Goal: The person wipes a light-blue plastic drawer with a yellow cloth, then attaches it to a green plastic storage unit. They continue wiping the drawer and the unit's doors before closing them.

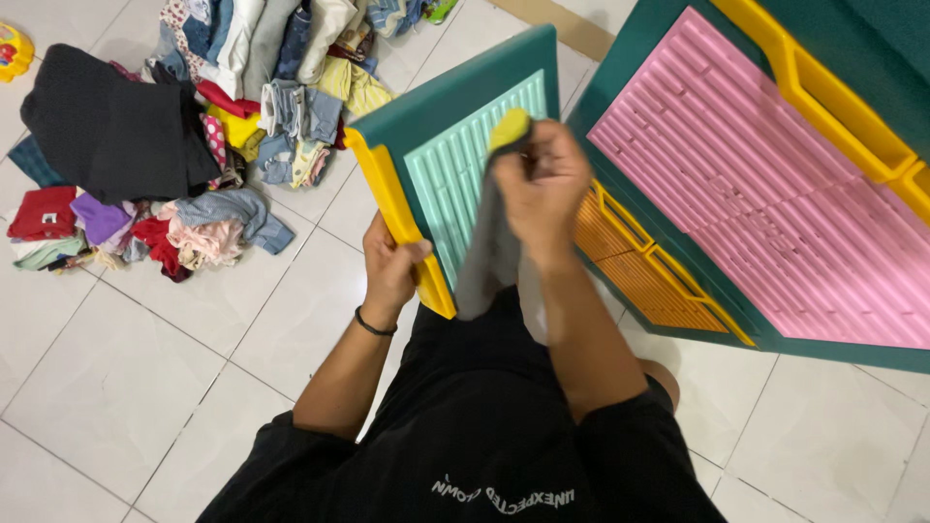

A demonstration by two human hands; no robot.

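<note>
My left hand [389,263] grips the yellow edge of an open cabinet door [455,165], a dark green frame with a ribbed mint panel. My right hand [542,189] is closed on a grey cloth [489,252] with a yellow patch at its top, pressed against the mint panel. The cloth hangs down in front of the door toward my lap. A black band circles my left wrist.
The plastic cabinet [765,184] has a pink ribbed door, yellow handles and orange drawers [635,261] inside. A pile of folded and loose clothes [194,126] lies on the white tiled floor at the upper left, with a yellow toy [12,48] at the far left edge.
</note>
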